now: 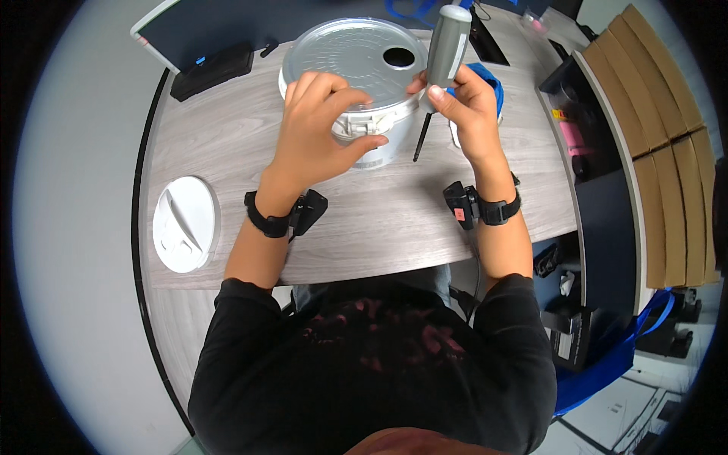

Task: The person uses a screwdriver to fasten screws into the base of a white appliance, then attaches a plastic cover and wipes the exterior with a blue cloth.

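A round white bucket (381, 155) stands at the back of the table, with a translucent grey lid (341, 53) on top. Near the lid's far right is a dark round hole (399, 57). My left hand (315, 129) is at the bucket's front left rim, thumb and fingers apart, beside a white clasp (362, 124); whether it touches the rim I cannot tell. In my right hand (470, 110) is a screwdriver (447, 45) with a grey handle. Its black shaft points down in front of the bucket's right side, the tip apart from the table.
A white round lid-like piece (184, 224) lies on the left of the wood-grain table (364, 227). A black box (212, 72) sits at the back left. Something blue (487, 80) is partly hidden behind my right hand. Cardboard boxes (644, 83) and a shelf (607, 189) line the right.
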`<state>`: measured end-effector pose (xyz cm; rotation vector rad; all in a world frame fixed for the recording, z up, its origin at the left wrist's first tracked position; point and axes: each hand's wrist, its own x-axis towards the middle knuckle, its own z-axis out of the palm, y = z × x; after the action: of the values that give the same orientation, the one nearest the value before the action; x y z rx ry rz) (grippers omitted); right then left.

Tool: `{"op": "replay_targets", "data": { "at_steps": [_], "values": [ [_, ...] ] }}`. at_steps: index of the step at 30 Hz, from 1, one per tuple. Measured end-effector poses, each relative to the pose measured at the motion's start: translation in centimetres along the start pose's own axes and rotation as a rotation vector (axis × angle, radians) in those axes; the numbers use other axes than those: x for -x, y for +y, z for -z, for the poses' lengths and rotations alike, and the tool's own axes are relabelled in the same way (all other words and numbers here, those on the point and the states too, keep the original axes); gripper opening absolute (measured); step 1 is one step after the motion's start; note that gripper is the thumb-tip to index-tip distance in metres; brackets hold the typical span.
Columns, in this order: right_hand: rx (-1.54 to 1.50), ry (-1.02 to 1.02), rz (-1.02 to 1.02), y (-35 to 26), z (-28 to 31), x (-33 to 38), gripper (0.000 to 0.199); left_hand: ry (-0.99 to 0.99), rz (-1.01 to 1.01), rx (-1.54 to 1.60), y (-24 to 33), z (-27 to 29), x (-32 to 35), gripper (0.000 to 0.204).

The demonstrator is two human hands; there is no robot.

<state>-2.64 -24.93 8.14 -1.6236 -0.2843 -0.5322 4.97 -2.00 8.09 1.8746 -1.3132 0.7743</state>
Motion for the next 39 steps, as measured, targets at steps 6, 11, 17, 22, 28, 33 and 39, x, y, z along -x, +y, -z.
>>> {"op": "replay_targets", "data": {
  "at_steps": [6, 11, 17, 22, 28, 33, 39],
  "values": [
    [0.024, 0.151, -0.02, -1.0, 4.6, 3.7, 0.025, 0.018, -0.037, 0.262, 5.5, -0.5, -0.2, 0.025],
    [0.138, 0.348, -0.119, -1.2, 9.4, 8.3, 0.02, -0.365, 0.08, 0.505, 7.9, -4.4, -0.6, 0.017],
    [0.155, 0.56, -0.246, 0.4, 12.3, 12.4, 0.016, -0.658, 0.163, 0.498, 8.6, -14.8, -1.5, 0.019],
    [0.102, 0.658, -0.32, 1.7, 13.4, 14.5, 0.019, -0.852, 0.268, 0.439, 9.4, -21.9, -1.7, 0.02],
    [0.063, 0.666, -0.344, 2.2, 13.7, 15.7, 0.02, -0.808, 0.2, 0.317, 9.7, -25.4, -0.8, 0.02],
    [0.055, 0.648, -0.347, 2.1, 13.7, 16.1, 0.021, -0.838, 0.178, 0.256, 9.9, -26.1, -1.1, 0.014],
    [0.046, 0.617, -0.34, 1.9, 13.5, 15.6, 0.02, -0.803, 0.267, 0.34, 10.0, -25.1, -0.9, 0.007]
  ]
}}
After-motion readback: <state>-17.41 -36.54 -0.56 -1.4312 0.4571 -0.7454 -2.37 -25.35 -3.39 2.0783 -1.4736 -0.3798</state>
